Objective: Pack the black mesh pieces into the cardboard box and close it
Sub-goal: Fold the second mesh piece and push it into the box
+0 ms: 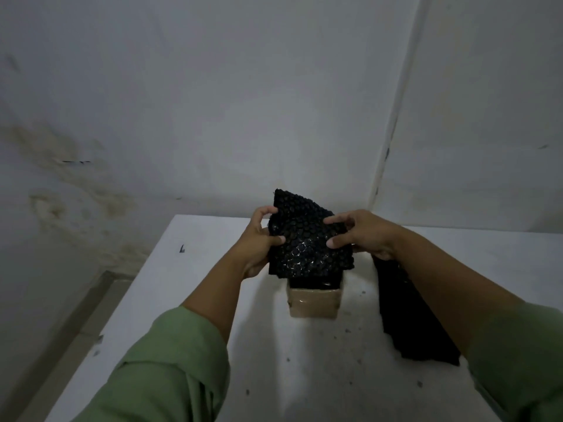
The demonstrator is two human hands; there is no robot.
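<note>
Both hands, left hand (259, 239) and right hand (359, 233), are pinching a black mesh piece (307, 239) by its edges, holding it above the open cardboard box (313, 303). More black mesh (408, 315) is lying on the white table (304, 376); no writing is readable.

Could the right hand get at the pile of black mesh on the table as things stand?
Probably not yet: the right hand is pinching the mesh piece held over the cardboard box. The pile lies uncovered just beneath that forearm.
</note>
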